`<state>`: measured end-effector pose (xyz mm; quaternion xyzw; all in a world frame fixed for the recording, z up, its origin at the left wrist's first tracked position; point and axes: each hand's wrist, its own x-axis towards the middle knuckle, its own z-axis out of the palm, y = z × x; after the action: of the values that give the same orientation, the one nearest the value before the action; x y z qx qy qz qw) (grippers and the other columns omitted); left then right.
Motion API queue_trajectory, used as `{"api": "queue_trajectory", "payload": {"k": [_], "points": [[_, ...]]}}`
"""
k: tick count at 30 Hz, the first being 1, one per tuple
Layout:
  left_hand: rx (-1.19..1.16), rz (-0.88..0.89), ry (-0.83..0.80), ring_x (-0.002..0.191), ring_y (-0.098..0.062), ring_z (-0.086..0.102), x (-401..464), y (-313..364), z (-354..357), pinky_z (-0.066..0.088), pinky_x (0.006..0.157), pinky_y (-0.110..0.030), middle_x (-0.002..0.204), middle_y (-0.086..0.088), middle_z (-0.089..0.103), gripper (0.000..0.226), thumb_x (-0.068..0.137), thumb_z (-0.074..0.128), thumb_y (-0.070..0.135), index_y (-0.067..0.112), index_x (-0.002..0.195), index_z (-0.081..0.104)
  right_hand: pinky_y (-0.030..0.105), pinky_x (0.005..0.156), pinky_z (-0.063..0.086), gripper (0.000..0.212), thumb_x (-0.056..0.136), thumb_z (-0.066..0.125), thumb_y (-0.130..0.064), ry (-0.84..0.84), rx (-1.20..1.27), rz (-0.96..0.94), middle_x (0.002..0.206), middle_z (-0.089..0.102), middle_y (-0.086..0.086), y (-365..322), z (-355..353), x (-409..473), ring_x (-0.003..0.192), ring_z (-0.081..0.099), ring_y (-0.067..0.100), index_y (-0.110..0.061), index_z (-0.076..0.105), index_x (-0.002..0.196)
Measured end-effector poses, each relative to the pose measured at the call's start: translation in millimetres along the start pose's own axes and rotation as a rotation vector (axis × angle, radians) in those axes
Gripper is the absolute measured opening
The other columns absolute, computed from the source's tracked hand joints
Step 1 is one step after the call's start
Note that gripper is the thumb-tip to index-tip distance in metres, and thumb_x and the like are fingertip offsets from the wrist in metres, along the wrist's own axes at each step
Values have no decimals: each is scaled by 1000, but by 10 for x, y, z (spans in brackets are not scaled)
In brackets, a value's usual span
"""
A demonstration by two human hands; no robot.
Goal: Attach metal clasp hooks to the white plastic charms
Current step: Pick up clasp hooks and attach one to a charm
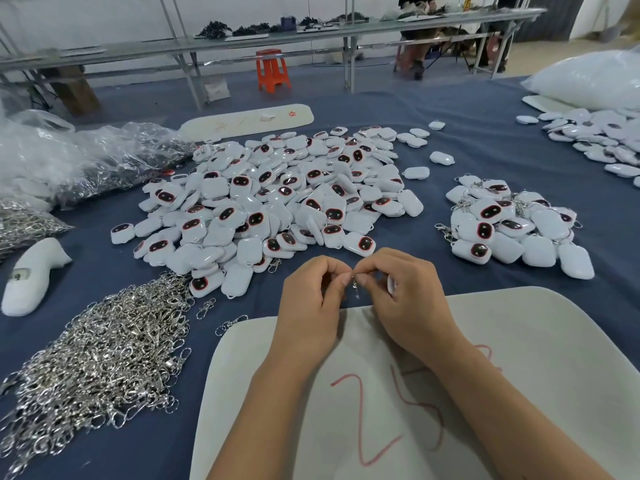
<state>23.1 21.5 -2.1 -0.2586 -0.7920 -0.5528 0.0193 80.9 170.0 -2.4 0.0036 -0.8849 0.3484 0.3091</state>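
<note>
While both wrists hovered over the smooth white board [519, 341], the left hand [308, 299] and right hand [408, 292] pinched a shiny metal clasp hook [354, 285] together; the right palm also curled around a glossy white charm [391, 284].

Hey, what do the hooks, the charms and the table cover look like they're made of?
Hooks: apparently metal with a bright silver finish; they glint and tangle like wire.
Charms: seemingly glossy white hard plastic with sharp highlights; each has a dark, red-rimmed oval inset.
Table cover: likely matte blue cloth; soft creases, no shine.
</note>
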Motion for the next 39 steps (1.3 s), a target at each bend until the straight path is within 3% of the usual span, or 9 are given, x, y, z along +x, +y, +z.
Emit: {"api": "queue_trajectory", "payload": {"k": [4,11,18,24,28,33,39], "points": [[-23,6,0,70,-10,63,-9,28,5,51,67,-26,82,11,69,19,96,65,9,25,86,68,14,66,38,19,89,75,0,54,120,95,75,64,-17,-6,-3,0,69,54,6,-17,72,82],[-21,55,-27,72,-15,61,-3,14,-14,52,69,-32,84,10,67,17,95,62,12,25,86,66,16,61,34,20,93,73,-5,-34,275,232,68,60,-19,-18,-28,6,61,44,8,-22,72,81],[-55,49,-13,67,-10,60,-6,24,-11,48,65,-23,78,10,66,19,97,62,6,21,85,66,14,59,32,19,94,72,-5,-77,344,256,64,58,-19,-23,-41,15,58,39,7,-19,75,81],[-131,29,70,62,-8,56,-32,114,113,44,62,-20,66,6,61,20,100,59,6,17,84,64,24,61,40,23,96,70,-4,0,472,292,66,65,-10,-33,-3,-8,60,45,7,-20,74,80],[-192,49,140,63,-12,59,-61,173,195,49,62,-25,70,3,63,15,97,57,18,22,85,63,16,62,45,21,96,70,-5,87,638,344,70,68,-8,-77,40,-29,63,53,4,-21,76,84],[-116,70,134,62,-15,56,-46,101,188,48,60,-34,67,7,60,15,97,54,19,22,84,61,18,59,42,24,95,70,-3,40,596,341,66,66,-12,-64,24,-19,58,48,5,-21,75,81],[-8,67,140,68,-14,55,-36,56,154,39,63,-19,71,10,59,14,92,51,15,19,82,59,17,68,46,19,92,74,-1,1,445,295,74,74,-10,-109,1,-6,66,59,1,-17,78,82]]}}
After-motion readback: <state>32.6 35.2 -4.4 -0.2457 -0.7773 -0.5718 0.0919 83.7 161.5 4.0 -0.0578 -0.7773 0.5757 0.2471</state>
